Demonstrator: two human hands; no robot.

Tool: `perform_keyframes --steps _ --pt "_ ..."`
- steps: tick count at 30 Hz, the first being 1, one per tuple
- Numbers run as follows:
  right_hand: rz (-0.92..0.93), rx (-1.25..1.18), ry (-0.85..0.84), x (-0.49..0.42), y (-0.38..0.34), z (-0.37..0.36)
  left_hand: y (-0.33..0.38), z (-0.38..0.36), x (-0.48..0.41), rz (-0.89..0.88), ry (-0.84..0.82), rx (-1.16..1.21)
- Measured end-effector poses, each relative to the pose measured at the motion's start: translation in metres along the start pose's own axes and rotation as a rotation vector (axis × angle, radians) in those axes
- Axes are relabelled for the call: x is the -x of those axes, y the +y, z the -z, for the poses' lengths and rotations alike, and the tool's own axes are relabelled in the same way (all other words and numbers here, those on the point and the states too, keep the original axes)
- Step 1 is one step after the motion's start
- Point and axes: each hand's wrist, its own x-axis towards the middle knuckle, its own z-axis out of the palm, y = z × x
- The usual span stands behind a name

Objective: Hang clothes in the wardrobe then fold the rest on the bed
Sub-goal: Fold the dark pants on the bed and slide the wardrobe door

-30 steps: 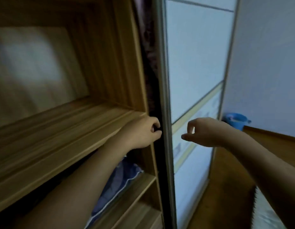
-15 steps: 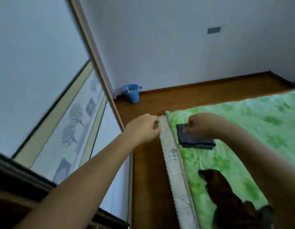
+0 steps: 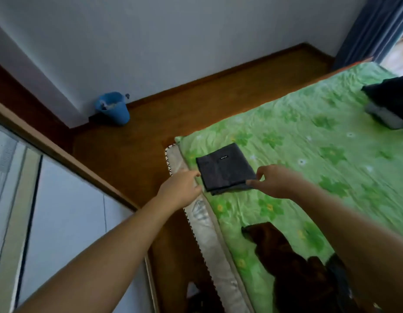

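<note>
A folded dark grey garment (image 3: 223, 169) lies near the corner of the bed with the green flowered sheet (image 3: 309, 141). My left hand (image 3: 180, 188) reaches to the garment's left edge, fingertips at its corner. My right hand (image 3: 273, 179) is at its right front corner, thumb and fingers apart and touching the cloth. A crumpled dark brown garment (image 3: 293, 260) lies on the sheet nearer me. A dark pile of clothes (image 3: 390, 100) sits at the far right of the bed. The wardrobe's white sliding door (image 3: 60, 213) is at the left.
A blue bucket (image 3: 113, 108) stands on the brown wooden floor (image 3: 137, 154) by the white wall. The mattress's pale side (image 3: 209, 242) runs along the narrow floor strip between bed and wardrobe. A dark blue curtain (image 3: 372, 26) hangs at the top right.
The view has swung from the open wardrobe shelves to the bed. Both hands have moved from the wardrobe door edge to the folded grey garment.
</note>
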Motion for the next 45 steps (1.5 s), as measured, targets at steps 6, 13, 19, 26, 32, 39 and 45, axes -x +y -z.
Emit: perform_keyframes --steps 6,13,19,26,32,39,45 --pt "-0.136 -0.152 -0.043 -0.125 0.035 -0.06 -0.051 -0.066 -0.14 -0.048 -0.09 -0.077" --pt "-0.28 -0.279 -0.214 -0.26 0.057 -0.188 -0.094 -0.148 -0.337 -0.14 -0.182 -0.185" --pt "-0.835 -1.049 -0.152 -0.314 0.036 -0.267 -0.096 -0.207 -0.444 -0.108 -0.271 -0.174" --pt "-1.077 -2.043 0.331 -0.348 0.011 -0.284 -0.092 -0.217 -0.489 0.112 -0.375 0.215" --pt "-0.933 -1.873 0.345 -0.335 0.013 -0.259 -0.089 -0.195 -0.47 0.166 -0.597 0.474" --pt "-0.681 -1.326 0.367 -0.264 0.027 -0.182 -0.077 -0.145 -0.372 0.152 -0.534 0.682" --pt "-0.4 -1.079 0.295 -0.178 0.011 -0.094 -0.039 -0.07 -0.245 0.077 -0.299 0.732"
